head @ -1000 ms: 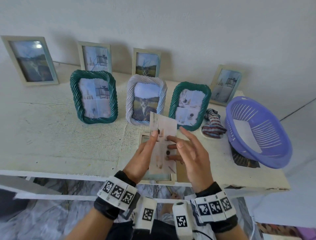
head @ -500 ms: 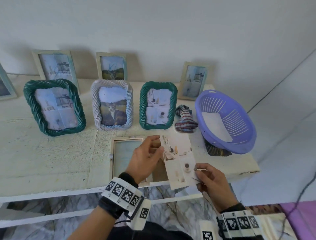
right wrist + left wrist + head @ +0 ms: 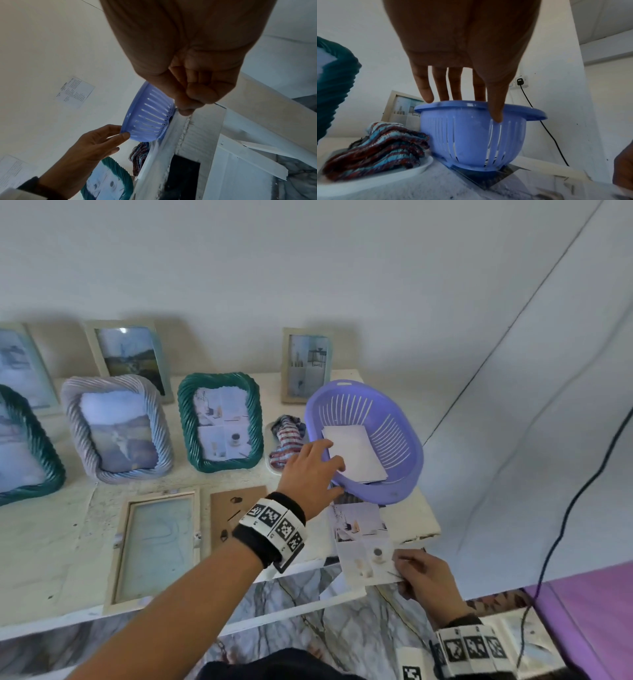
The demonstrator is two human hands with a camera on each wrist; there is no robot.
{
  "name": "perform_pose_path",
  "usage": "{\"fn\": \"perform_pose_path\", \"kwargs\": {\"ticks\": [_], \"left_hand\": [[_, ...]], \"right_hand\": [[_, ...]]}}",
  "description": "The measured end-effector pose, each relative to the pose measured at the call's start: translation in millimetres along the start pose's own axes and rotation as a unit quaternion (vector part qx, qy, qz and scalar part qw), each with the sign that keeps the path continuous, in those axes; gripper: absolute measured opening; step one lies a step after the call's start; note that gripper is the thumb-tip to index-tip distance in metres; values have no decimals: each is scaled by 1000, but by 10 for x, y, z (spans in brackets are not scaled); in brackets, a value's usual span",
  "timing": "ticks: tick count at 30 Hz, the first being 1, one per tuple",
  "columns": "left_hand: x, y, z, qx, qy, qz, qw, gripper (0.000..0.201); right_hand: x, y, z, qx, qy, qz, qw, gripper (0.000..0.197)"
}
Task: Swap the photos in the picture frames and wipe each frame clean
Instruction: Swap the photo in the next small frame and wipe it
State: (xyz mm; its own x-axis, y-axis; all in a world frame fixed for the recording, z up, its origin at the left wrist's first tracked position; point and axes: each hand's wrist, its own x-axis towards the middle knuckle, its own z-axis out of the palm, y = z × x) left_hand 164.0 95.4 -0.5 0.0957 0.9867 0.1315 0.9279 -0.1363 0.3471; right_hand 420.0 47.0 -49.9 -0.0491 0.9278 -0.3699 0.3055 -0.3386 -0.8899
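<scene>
My right hand (image 3: 401,564) pinches the lower corner of a loose photo (image 3: 359,537) of cups and furniture. The photo lies over the table's front right corner, partly hanging off the edge. My left hand (image 3: 329,470) reaches across to the purple basket (image 3: 394,446) and grips its near rim, fingers inside and thumb (image 3: 495,116) on the slotted wall. An opened pale frame (image 3: 154,546) lies flat near the front edge, with its brown backing board (image 3: 233,505) beside it. A striped cloth (image 3: 287,440) sits on a white dish left of the basket.
Rope-pattern frames, a green one (image 3: 219,422) and a grey one (image 3: 116,429), stand in a row; plain frames (image 3: 306,364) lean on the wall behind. White paper (image 3: 354,455) lies in the basket, which rests on a dark print (image 3: 488,180). A black cable (image 3: 561,525) hangs at right.
My left hand let go of the photo and moved right to the basket rim. My right hand keeps the photo and has brought it down over the table's right corner.
</scene>
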Motion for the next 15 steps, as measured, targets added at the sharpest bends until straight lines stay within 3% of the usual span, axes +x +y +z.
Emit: {"fn": "perform_pose_path", "kwargs": {"ticks": [7, 15], "left_hand": [[153, 14, -112, -77, 66, 12, 995, 27], [120, 19, -102, -77, 68, -7, 995, 29]], "right_hand": [[417, -236, -157, -39, -10, -26, 999, 10], [1095, -576, 34, -299, 11, -101, 949, 17]]}}
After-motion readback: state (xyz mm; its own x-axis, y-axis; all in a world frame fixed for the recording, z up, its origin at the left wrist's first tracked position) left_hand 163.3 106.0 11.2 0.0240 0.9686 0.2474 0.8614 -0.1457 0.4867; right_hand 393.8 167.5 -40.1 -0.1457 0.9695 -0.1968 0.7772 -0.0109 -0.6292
